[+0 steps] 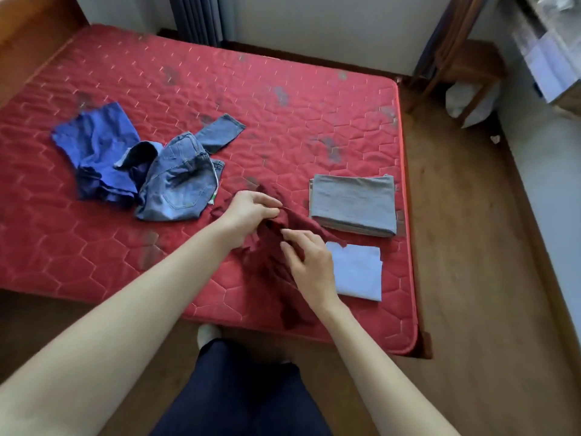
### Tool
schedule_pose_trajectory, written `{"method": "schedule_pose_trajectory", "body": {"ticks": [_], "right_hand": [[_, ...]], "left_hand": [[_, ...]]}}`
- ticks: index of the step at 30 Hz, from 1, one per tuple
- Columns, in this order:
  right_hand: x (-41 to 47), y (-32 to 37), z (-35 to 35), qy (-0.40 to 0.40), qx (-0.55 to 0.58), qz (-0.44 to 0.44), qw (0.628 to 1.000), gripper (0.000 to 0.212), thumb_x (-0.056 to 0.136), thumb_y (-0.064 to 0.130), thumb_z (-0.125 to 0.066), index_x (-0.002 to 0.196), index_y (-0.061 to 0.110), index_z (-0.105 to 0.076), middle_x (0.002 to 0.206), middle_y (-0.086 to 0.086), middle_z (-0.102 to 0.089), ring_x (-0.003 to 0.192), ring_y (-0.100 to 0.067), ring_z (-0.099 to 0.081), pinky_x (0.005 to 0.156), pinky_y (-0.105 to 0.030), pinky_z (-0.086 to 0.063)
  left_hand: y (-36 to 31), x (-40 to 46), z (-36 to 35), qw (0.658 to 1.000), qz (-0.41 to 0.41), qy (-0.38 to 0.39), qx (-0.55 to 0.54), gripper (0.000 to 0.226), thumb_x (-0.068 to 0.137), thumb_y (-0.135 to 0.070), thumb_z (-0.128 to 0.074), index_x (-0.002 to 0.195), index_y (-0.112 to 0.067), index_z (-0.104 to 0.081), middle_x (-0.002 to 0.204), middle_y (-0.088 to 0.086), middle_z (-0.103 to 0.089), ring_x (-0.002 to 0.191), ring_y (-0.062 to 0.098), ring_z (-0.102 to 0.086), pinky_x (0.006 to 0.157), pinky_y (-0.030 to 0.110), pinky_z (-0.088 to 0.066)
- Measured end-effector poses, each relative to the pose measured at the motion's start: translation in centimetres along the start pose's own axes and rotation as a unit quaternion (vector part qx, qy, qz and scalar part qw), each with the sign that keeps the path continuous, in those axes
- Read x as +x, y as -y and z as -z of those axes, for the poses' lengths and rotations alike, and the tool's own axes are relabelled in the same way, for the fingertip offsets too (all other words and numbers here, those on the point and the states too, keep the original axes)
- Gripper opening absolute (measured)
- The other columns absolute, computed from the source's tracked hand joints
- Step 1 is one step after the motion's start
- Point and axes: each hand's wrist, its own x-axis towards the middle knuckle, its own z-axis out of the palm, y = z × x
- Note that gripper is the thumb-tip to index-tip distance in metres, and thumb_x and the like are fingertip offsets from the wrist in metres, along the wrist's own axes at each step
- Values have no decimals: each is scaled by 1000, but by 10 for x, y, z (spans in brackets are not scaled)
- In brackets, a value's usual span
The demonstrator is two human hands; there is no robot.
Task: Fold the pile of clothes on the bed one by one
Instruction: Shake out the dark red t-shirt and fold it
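Observation:
A dark red garment [276,272] lies crumpled at the near edge of the red quilted mattress [220,99]. My left hand [251,209] pinches a raised fold at the garment's top. My right hand [309,262] is just below, fingers curled on the cloth beside that fold. To the left lies the unfolded pile: crumpled denim jeans [179,180] and a bright blue garment [97,146]. On the right sit a folded grey garment [353,204] and a folded pale blue garment [358,272], which the red cloth partly overlaps.
The mattress ends at the right on a wooden floor [471,247]. A wooden chair [459,67] and a white bag stand at the far right. A wooden headboard [28,36] rises at the far left. My legs stand at the bed's near edge.

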Motion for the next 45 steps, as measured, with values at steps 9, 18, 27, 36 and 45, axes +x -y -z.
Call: {"method": "schedule_pose_trajectory", "body": {"ticks": [9,18,27,36,45], "right_hand": [[61,44,20,-65,0,-13,998,43,80,40,-73,119,23,-62,107,9,-62,96,-11,-61,82,-32,-51],[151,145,11,-113,-126,67,983,14,79,17,-64,91,18,-71,86,0,-70,80,-25,-64,66,-32,-45],[210,211,17,-143,-187,116,965,13,78,20,-63,87,21,-73,85,2,-71,83,-23,-65,72,-32,-49],[239,206,50,-153,-268,100,946,17,79,18,-62,90,23,-73,89,5,-65,81,-24,-64,67,-29,-45],[248,212,101,-35,-81,215,973,25,71,-15,-53,75,8,-62,97,-2,-68,92,-18,-66,80,-29,-55]], "left_hand": [[-71,-2,43,993,-91,67,-23,16,90,-1,-60,88,-14,-69,77,5,-64,66,11,-57,60,20,-45],[-127,-5,133,966,-215,111,94,44,66,0,-82,107,-10,-69,102,6,-73,93,11,-68,86,20,-53],[-120,27,199,833,-412,-163,331,17,81,-6,-63,98,-8,-69,87,6,-64,81,27,-60,76,40,-48],[-164,40,241,775,-452,-260,356,13,83,-18,-67,90,-13,-76,78,9,-72,78,32,-66,67,37,-49],[-199,26,264,805,-539,-121,219,30,71,15,-58,66,-14,-60,98,3,-73,89,16,-70,80,32,-55]]}}
